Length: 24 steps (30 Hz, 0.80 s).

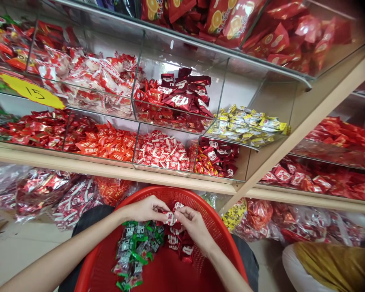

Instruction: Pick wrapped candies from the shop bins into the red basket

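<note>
A red plastic basket point(231, 227) stands between my knees, and both my hands are over its far part. My left hand point(149, 209) pinches one side of a dark red wrapped candy point(170, 218). From the other side my right hand point(191, 221) grips the same candy with thumb and fingers. More dark red candies point(187, 250) lie in the basket below the right hand. Left of them is a heap of green-edged clear candy packets point(136, 245), partly under my left wrist.
Ahead rise shelves with clear dividers, holding red candies point(106, 140), white-and-red candies point(164, 150) and yellow packets point(249, 123). A yellow price tag point(33, 91) reads 15. Bagged candies point(42, 190) sit beneath the wooden shelf edge point(115, 168). Another person's leg point(301, 267) is at lower right.
</note>
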{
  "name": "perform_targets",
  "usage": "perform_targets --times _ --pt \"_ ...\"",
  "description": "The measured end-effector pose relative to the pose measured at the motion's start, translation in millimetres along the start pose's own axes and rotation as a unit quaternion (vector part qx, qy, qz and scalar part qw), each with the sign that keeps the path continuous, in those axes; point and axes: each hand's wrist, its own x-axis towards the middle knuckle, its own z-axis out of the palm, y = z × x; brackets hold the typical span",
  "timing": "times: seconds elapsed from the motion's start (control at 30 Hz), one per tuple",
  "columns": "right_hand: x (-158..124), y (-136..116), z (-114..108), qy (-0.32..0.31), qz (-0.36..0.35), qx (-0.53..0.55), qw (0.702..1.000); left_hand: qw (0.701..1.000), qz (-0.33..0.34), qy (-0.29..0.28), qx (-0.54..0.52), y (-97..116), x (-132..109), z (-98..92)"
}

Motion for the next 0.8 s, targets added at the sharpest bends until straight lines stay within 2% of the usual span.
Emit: perform_targets --times 0.1,0.2,0.3,0.37,0.43,0.53,0.67,0.8 --pt "0 -1 0 0.002 0.003 0.003 1.000 1.000 -0.009 -0.001 -0.002 0 0 0.9" --pt "3 -1 -10 0.026 0.026 0.023 0.999 0.998 -0.022 0.037 -0.044 -5 3 0.6" --pt "13 5 -32 0.108 0.019 0.032 0.993 0.987 -0.025 0.124 -0.097 -15 5 -4.1" --pt "21 13 -49 0.177 0.005 0.022 0.984 0.980 -0.028 0.179 -0.087 -23 6 -9.3" --pt "27 23 -62 0.225 -0.010 0.001 0.974 0.972 -0.034 0.230 -0.017 -29 5 -14.5" --pt "33 35 -69 0.225 -0.044 -0.043 0.972 0.948 -0.027 0.276 0.157 -31 1 -18.8" --pt "36 43 -65 0.185 -0.105 -0.131 0.968 0.917 -0.030 0.260 0.301 -30 -3 -17.3" --pt "42 46 -59 0.173 -0.120 -0.210 0.955 0.871 -0.152 0.224 0.411 -38 -6 -16.5"
